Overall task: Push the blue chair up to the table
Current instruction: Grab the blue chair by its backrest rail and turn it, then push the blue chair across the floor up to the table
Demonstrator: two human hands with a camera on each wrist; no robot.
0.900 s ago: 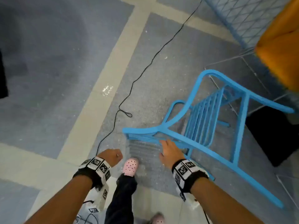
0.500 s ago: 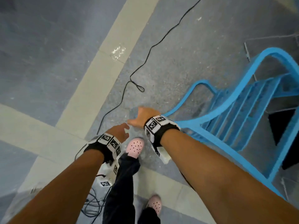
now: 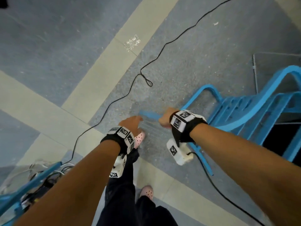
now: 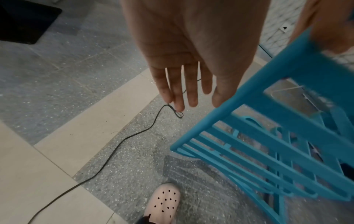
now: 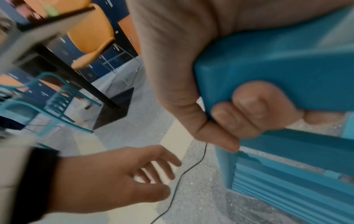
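The blue chair stands at the right with its slatted back toward me. My right hand grips the left end of its top rail; in the right wrist view the fingers curl under the rail with the thumb alongside. My left hand hovers just left of the rail end, fingers straight and spread, holding nothing, beside the chair back. The table shows only in the right wrist view, a grey top on a black leg.
A black cable snakes over the grey floor ahead. My pink clogs are under the hands. Tangled cables and another blue frame lie lower left. An orange chair and a second blue chair stand by the table.
My right hand slid to the left end of the top rail and closed round it. My left hand opened from a loose fist and rose beside the rail. The view swung left.
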